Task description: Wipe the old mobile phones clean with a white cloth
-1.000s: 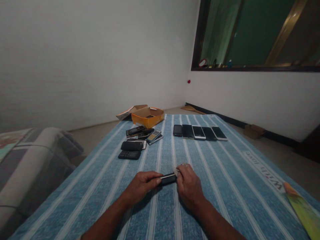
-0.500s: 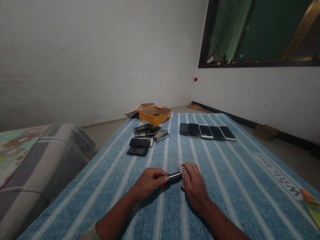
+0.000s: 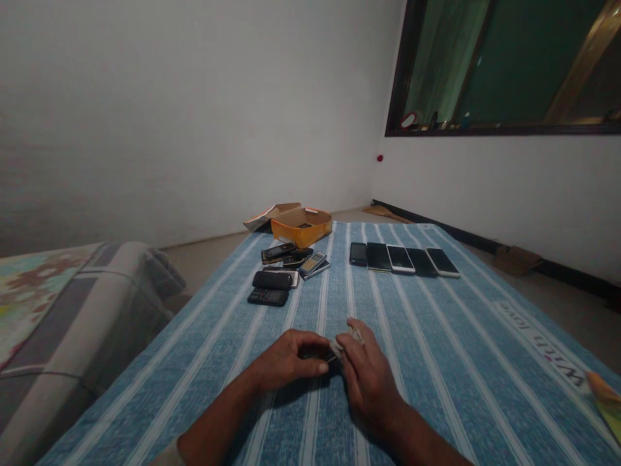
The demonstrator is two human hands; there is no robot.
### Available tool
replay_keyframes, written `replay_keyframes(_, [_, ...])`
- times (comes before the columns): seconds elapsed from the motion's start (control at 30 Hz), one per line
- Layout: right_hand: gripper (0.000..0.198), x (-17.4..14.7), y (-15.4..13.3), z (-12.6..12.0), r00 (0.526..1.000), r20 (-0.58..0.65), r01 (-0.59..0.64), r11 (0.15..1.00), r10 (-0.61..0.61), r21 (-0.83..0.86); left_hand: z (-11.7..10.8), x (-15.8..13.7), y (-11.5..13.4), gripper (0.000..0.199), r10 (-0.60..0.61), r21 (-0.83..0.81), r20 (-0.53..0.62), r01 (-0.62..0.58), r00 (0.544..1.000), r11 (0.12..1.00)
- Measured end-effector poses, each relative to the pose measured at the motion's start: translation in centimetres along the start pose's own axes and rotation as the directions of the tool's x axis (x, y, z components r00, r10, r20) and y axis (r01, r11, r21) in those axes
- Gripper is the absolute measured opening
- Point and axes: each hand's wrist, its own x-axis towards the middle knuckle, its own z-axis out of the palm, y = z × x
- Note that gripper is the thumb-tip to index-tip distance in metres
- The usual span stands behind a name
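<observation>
My left hand (image 3: 290, 360) grips a dark mobile phone (image 3: 332, 360) between thumb and fingers, low over the striped cloth. Most of the phone is hidden by both hands. A crumpled whitish wiping cloth (image 3: 336, 348) is bunched in my right hand (image 3: 365, 366), which presses it against the phone's right end. Beyond the left hand lie a black keypad phone (image 3: 268, 296), a black phone (image 3: 272, 279) and a loose pile of older phones (image 3: 291, 255). Farther right, several flat smartphones (image 3: 400, 258) lie side by side in a row.
An open orange cardboard box (image 3: 301, 228) stands at the far end of the table, its lid flap leaning left. Blue striped cloth (image 3: 233, 388) covers the table. A draped bed or seat (image 3: 121, 304) is at the left. A brown carton (image 3: 516, 259) sits on the floor at right.
My right hand has shifted left and closer to the left hand, bringing the wiping cloth along the phone. The phone is now turned and covered more by the hands.
</observation>
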Motion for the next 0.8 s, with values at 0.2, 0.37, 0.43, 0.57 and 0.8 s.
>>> replay_keyframes(0.2, [0.039, 0.3, -1.0, -0.4, 0.994, -0.022, 0.104, 0.993, -0.106, -0.052, -0.1, -0.3, 0.9, 0.048, 0.053, 0.063, 0.116, -0.061, 0.992, 0.996])
replay_keyframes(0.37, [0.039, 0.2, -1.4, -0.5, 0.995, -0.010, 0.097, 0.995, -0.097, -0.001, -0.1, -0.4, 0.8, 0.050, 0.022, 0.037, 0.110, -0.027, 0.994, 0.999])
replay_keyframes(0.43, [0.037, 0.4, -1.3, -0.5, 0.999, -0.004, 0.049, 0.997, -0.049, 0.055, -0.2, -0.2, 0.4, 0.056, 0.015, 0.029, 0.082, -0.017, 0.996, 0.999])
replay_keyframes(0.57, [0.029, 1.0, -1.1, -0.6, 0.982, 0.022, -0.186, 0.957, 0.186, 0.225, -0.4, 0.1, -0.4, 0.071, -0.009, -0.016, -0.008, 0.009, 1.000, 1.000])
replay_keyframes(0.8, [0.027, 2.2, -1.3, -1.1, 0.818, 0.139, -0.536, 0.654, 0.558, 0.534, -0.2, 0.2, -1.3, 0.081, -0.038, -0.083, -0.080, 0.032, 0.996, 0.996])
